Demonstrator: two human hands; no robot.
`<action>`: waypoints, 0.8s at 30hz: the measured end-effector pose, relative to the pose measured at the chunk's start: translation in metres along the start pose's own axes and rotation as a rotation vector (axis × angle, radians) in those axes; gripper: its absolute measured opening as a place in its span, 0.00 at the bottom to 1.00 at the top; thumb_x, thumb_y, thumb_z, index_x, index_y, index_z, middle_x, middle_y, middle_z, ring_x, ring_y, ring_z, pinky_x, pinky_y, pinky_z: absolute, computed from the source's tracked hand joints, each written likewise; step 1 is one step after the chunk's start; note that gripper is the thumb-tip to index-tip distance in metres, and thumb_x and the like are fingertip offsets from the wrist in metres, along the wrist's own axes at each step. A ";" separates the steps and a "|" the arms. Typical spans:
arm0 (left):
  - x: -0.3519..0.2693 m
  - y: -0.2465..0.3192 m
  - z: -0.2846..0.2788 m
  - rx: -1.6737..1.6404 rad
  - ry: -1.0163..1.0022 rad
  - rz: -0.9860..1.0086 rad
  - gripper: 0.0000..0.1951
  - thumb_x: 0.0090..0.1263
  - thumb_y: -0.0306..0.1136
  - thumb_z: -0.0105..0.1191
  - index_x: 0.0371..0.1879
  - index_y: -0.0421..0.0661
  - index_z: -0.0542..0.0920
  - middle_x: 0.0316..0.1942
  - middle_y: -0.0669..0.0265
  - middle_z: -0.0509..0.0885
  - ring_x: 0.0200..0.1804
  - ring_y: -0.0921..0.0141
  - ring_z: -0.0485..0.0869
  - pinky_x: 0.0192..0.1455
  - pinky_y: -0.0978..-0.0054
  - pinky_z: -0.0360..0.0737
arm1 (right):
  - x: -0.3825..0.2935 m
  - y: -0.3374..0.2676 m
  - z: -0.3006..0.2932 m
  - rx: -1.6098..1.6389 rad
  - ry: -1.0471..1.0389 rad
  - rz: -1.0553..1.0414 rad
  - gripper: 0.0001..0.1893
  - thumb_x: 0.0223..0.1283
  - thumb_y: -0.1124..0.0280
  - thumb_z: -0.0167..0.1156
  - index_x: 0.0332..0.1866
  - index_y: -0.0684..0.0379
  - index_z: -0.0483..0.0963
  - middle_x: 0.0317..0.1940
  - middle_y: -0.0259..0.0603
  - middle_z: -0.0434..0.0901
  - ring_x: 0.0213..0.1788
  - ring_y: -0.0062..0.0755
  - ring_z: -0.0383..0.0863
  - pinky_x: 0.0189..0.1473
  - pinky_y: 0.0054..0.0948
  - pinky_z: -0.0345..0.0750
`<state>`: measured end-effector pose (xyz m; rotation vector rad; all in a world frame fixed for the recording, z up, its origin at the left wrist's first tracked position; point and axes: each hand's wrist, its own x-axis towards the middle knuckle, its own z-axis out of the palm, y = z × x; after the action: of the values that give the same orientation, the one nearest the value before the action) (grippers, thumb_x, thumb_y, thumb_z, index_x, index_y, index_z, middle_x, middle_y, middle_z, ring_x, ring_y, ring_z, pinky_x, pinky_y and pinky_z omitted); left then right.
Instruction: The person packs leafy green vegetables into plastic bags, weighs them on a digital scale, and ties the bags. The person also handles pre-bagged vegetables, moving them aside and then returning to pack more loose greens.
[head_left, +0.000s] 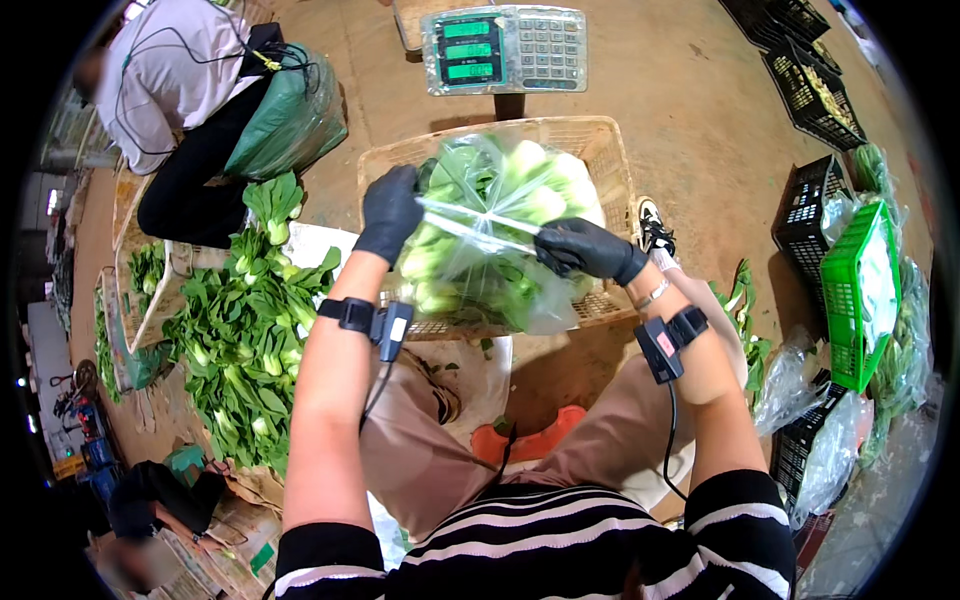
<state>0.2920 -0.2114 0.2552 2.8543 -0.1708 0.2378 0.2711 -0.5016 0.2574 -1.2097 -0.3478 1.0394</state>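
A clear plastic bag (487, 217) packed with green bok choy (431, 259) sits in a tan plastic crate (611, 139) before me. Pale stalk ends show through the film at the upper right of the bag. My left hand (391, 214), in a black glove, grips the gathered plastic at the left side. On the right, my gloved right hand (589, 249) pinches the bag too. Two whitish twisted strands of plastic stretch taut between the hands across the bag's mouth. Both hands' fingertips are partly hidden.
Behind the crate stands a digital scale (504, 51) with lit displays. Loose bok choy (240, 352) is heaped at my left. A seated person (176, 82) works at upper left, another person (172, 495) at lower left. Black crates (814, 202) and a green crate (859, 292) line the right.
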 end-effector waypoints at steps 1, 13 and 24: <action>-0.004 -0.009 0.006 0.059 -0.051 -0.024 0.07 0.45 0.25 0.51 0.25 0.46 0.73 0.28 0.58 0.77 0.32 0.56 0.76 0.34 0.63 0.72 | -0.012 0.010 -0.007 0.079 0.009 0.076 0.18 0.59 0.54 0.50 0.28 0.61 0.70 0.17 0.31 0.67 0.16 0.16 0.61 0.19 0.16 0.59; 0.031 -0.007 0.017 0.222 -0.183 -0.195 0.13 0.59 0.44 0.45 0.26 0.46 0.76 0.23 0.56 0.79 0.30 0.56 0.79 0.32 0.61 0.73 | -0.033 0.007 0.041 -0.623 0.227 0.003 0.21 0.50 0.58 0.57 0.43 0.65 0.70 0.21 0.45 0.76 0.19 0.29 0.73 0.24 0.29 0.70; 0.029 0.115 -0.014 -1.344 -0.166 -0.521 0.22 0.62 0.50 0.49 0.17 0.40 0.75 0.13 0.66 0.74 0.14 0.75 0.72 0.18 0.79 0.68 | -0.014 -0.007 0.123 -1.141 0.348 -0.292 0.16 0.47 0.59 0.58 0.31 0.63 0.69 0.22 0.49 0.76 0.27 0.46 0.77 0.29 0.38 0.73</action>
<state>0.3026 -0.3199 0.3036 1.4894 0.2866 -0.1806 0.1797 -0.4392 0.3130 -2.2234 -0.8694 0.2941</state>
